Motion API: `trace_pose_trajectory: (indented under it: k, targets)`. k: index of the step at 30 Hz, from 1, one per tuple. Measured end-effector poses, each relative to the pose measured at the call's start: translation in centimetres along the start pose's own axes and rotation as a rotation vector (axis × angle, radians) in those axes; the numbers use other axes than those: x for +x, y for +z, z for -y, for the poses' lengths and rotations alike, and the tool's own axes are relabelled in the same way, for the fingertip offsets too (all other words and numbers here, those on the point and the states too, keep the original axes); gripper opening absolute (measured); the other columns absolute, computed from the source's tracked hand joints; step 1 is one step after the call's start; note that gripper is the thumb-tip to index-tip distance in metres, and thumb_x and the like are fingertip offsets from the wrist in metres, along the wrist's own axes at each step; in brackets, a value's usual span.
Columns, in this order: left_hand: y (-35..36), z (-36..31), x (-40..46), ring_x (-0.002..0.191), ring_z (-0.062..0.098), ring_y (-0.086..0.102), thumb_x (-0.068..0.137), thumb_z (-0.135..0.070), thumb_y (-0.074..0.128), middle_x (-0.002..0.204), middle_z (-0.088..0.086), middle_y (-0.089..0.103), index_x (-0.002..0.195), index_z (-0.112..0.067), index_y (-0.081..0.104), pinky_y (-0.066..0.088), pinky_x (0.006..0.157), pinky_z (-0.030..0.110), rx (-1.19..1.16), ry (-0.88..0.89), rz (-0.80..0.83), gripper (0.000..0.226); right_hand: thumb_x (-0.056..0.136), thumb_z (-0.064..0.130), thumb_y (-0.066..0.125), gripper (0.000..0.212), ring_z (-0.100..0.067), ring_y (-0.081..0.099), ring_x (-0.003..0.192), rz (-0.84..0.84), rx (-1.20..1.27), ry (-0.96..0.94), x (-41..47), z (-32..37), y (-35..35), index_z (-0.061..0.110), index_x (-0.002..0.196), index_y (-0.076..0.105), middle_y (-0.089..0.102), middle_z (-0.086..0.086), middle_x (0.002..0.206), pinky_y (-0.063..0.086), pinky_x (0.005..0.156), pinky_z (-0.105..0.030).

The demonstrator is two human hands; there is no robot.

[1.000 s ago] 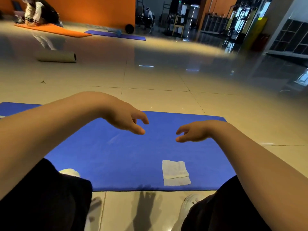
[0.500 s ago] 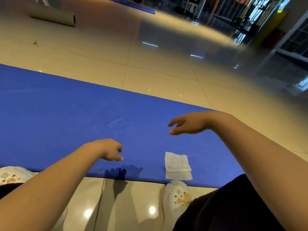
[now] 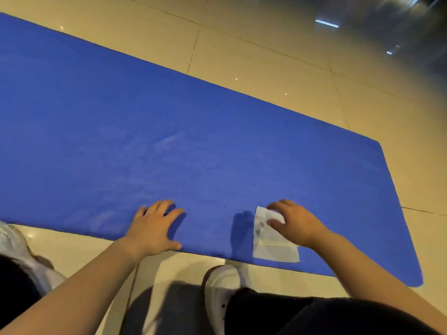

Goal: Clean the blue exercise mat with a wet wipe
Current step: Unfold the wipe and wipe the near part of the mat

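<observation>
Near the blue exercise mat's (image 3: 169,131) near edge, the left hand (image 3: 153,228) lies flat, fingers spread; the right hand (image 3: 294,222), fingers loosely bent, touches the wet wipe (image 3: 274,247).

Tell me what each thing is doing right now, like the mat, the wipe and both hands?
blue exercise mat: unrolled, lying flat on the tiled floor.
wet wipe: folded, lying flat on the mat by its near edge.
left hand: fingers spread, resting flat on the mat's near edge.
right hand: fingers over the wipe's top part; not clearly gripping it.
white shoe: on the floor, just short of the mat.
</observation>
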State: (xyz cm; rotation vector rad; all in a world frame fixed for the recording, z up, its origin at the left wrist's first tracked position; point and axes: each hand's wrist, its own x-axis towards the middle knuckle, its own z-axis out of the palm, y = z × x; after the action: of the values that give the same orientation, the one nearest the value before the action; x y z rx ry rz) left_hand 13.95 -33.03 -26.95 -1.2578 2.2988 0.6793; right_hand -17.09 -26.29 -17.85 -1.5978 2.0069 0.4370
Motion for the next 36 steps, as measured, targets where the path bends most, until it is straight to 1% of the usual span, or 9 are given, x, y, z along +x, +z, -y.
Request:
trace_pose_trajectory:
  k: [2, 5, 7, 13, 18, 25, 29, 32, 36]
  targets:
    - [2.4, 1.7, 0.0, 0.153, 0.021, 0.0, 0.076, -0.078, 0.06, 0.166, -0.002, -0.005, 0.158, -0.034, -0.001, 0.01, 0.118, 0.057, 0.111, 0.032, 0.027, 0.111, 0.1, 0.041, 0.047, 0.05, -0.023, 0.034, 0.137, 0.115, -0.079, 0.038, 0.9, -2.5, 5.8, 0.028, 0.147, 0.036, 0.028, 0.002, 0.156, 0.042, 0.102, -0.036]
    - [5.6, 4.0, 0.4, 0.134, 0.026, 0.036, 0.031, -0.068, 0.091, 0.149, 0.009, 0.049, 0.147, -0.026, 0.036, 0.046, 0.085, 0.07, 0.202, 0.141, -0.174, 0.135, 0.099, 0.044, 0.05, 0.054, -0.025, 0.03, 0.138, 0.075, -0.014, 0.038, 1.7, -3.7, 10.9, 0.029, 0.148, 0.032, 0.02, 0.001, 0.159, 0.039, 0.103, -0.038]
    - [6.5, 4.3, 1.0, 0.122, 0.028, 0.043, 0.023, -0.043, 0.101, 0.139, 0.011, 0.055, 0.134, -0.028, 0.047, 0.049, 0.076, 0.067, 0.223, 0.133, -0.258, 0.125, 0.095, 0.035, 0.06, 0.047, -0.029, 0.038, 0.129, -0.05, 0.054, 0.048, 2.3, -3.6, 12.2, 0.024, 0.139, 0.045, 0.032, -0.003, 0.153, 0.042, 0.098, -0.036]
    - [6.2, 4.6, 0.8, 0.101, 0.043, 0.068, 0.033, -0.009, 0.099, 0.119, 0.018, 0.069, 0.117, -0.015, 0.07, 0.058, 0.067, 0.054, 0.307, 0.332, -0.473, 0.089, 0.093, 0.013, 0.064, 0.019, -0.03, 0.05, 0.108, -0.187, 0.182, 0.01, 3.8, -3.3, 12.0, 0.009, 0.111, 0.064, 0.054, -0.01, 0.128, 0.049, 0.083, -0.036]
    - [4.6, 3.7, -1.7, 0.088, 0.037, 0.073, 0.041, 0.013, 0.088, 0.103, 0.019, 0.074, 0.098, -0.003, 0.078, 0.059, 0.062, 0.05, 0.24, 0.402, -0.66, 0.06, 0.104, 0.026, 0.044, 0.014, -0.018, 0.053, 0.087, -0.256, 0.491, -0.123, 2.9, 2.3, 7.8, 0.02, 0.096, 0.054, 0.06, 0.002, 0.098, 0.04, 0.065, -0.023]
    - [0.6, 2.6, -2.9, 0.082, 0.03, 0.075, 0.062, -0.002, 0.069, 0.094, 0.013, 0.076, 0.09, -0.003, 0.079, 0.061, 0.064, 0.046, 0.125, 0.429, -0.831, 0.03, 0.098, 0.045, 0.052, 0.037, -0.011, 0.049, 0.115, -0.081, 0.384, -0.352, 0.0, 8.0, 4.9, 0.027, 0.129, 0.051, 0.054, 0.011, 0.13, 0.039, 0.088, -0.018]
    - [-2.6, 1.4, -4.0, 0.083, 0.026, 0.075, 0.081, -0.006, 0.061, 0.091, 0.008, 0.077, 0.087, -0.006, 0.08, 0.062, 0.064, 0.041, 0.085, 0.423, -1.001, 0.019, 0.092, 0.048, 0.06, 0.048, -0.015, 0.049, 0.122, -0.299, 0.141, -0.409, -1.0, 8.1, 3.8, 0.025, 0.133, 0.05, 0.054, 0.007, 0.137, 0.04, 0.092, -0.025]
    - [-5.1, 0.6, -4.4, 0.076, 0.026, 0.075, 0.09, -0.014, 0.053, 0.083, 0.008, 0.076, 0.084, -0.006, 0.078, 0.061, 0.054, 0.039, 0.063, 0.407, -1.063, 0.027, 0.088, 0.032, 0.071, 0.027, -0.024, 0.067, 0.087, -0.535, -0.032, -0.487, -1.7, 8.5, 2.5, 0.015, 0.108, 0.064, 0.07, -0.004, 0.101, 0.049, 0.061, -0.031]
    - [-9.1, -0.8, -5.4, 0.07, 0.027, 0.073, 0.09, -0.024, 0.059, 0.079, 0.005, 0.074, 0.088, -0.011, 0.076, 0.057, 0.049, 0.037, -0.005, 0.322, -1.053, 0.022, 0.058, 0.011, 0.09, 0.035, -0.019, 0.054, 0.046, -0.685, -0.251, -0.417, -2.7, 8.8, -1.3, 0.012, 0.079, 0.062, 0.061, -0.003, 0.061, 0.005, 0.042, -0.016]
